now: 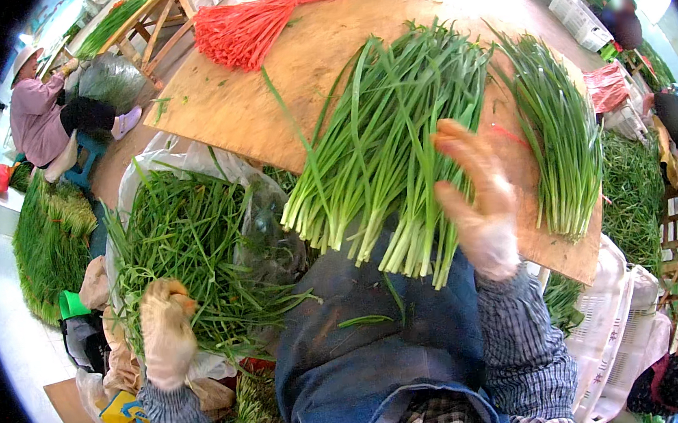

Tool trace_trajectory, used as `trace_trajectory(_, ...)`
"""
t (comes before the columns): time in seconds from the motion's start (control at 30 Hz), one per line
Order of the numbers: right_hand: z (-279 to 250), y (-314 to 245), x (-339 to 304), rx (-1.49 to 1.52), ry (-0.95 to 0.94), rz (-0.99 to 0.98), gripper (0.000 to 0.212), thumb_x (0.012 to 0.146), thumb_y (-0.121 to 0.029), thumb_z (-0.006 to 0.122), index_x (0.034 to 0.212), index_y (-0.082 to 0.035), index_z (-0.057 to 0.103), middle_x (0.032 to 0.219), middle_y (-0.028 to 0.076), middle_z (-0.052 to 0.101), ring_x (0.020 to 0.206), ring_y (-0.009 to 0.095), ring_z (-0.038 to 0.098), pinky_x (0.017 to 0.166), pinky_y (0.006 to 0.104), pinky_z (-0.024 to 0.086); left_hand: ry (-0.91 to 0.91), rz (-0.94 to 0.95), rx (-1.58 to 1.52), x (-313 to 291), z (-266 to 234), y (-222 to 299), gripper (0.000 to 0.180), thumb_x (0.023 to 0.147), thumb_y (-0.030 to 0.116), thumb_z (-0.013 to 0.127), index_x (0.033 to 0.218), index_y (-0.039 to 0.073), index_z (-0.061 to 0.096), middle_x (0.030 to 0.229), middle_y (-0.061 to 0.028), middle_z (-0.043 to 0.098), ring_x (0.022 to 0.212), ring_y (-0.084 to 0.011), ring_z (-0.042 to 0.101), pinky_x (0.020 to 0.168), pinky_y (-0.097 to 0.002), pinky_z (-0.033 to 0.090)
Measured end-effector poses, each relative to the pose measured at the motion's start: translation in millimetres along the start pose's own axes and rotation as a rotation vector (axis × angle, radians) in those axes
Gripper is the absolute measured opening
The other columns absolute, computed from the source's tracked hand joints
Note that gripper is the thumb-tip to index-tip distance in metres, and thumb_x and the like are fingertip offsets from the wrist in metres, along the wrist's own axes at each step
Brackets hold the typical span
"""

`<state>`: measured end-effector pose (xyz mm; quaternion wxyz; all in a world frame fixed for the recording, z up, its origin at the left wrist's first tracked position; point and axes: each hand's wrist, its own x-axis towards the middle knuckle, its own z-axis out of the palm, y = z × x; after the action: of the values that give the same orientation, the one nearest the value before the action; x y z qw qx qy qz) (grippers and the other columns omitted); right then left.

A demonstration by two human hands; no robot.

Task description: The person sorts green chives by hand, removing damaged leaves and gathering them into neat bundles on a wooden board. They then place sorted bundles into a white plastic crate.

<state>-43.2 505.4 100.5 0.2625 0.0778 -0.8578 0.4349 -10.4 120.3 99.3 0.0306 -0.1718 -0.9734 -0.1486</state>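
Note:
A broad pile of garlic chives, pale stem ends toward me, lies on a wooden board and overhangs its near edge above my dark apron. My right hand, in a thin pale glove, is at the pile's right side, fingers and thumb spread and slightly blurred. At the left, my gloved left hand is closed, its fingers curled over the edge of a clear plastic bag full of loose green leaves. Whatever those fingers may hold is hidden.
A narrower chive bundle lies along the board's right edge. Red ties are heaped at its far side. White crates stand at my right. Far left, a seated person works near more heaped greens.

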Motion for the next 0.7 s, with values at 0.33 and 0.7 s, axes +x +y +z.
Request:
trace_trajectory(0.33,-39.1,24.5,-105.2,0.802,0.008,1.076,0.049,0.084,-0.039,0.053,0.106,0.005,0.053,0.104,0.018,0.058,0.096,0.028,0.058,0.081,0.0371,0.047,-0.538,-0.337,-0.773,144.9,42.2,42.7,0.052,0.089,0.044,0.042,0.097,-0.005,0.059,0.095,-0.0168,0.062,0.088,-0.0279,0.059,0.078,-0.0339,0.045)
trace_trajectory(0.7,48.5,-12.0,-46.6,1.380,0.208,1.053,0.035,0.079,-0.018,0.065,0.108,0.000,0.055,0.099,0.007,0.061,0.087,0.017,0.058,0.077,0.0325,0.047,-0.232,0.549,-0.272,162.6,75.5,124.1,0.025,0.086,0.021,0.049,0.081,-0.002,0.057,0.063,-0.0208,0.053,0.060,-0.0357,0.054,0.056,-0.0438,0.045)
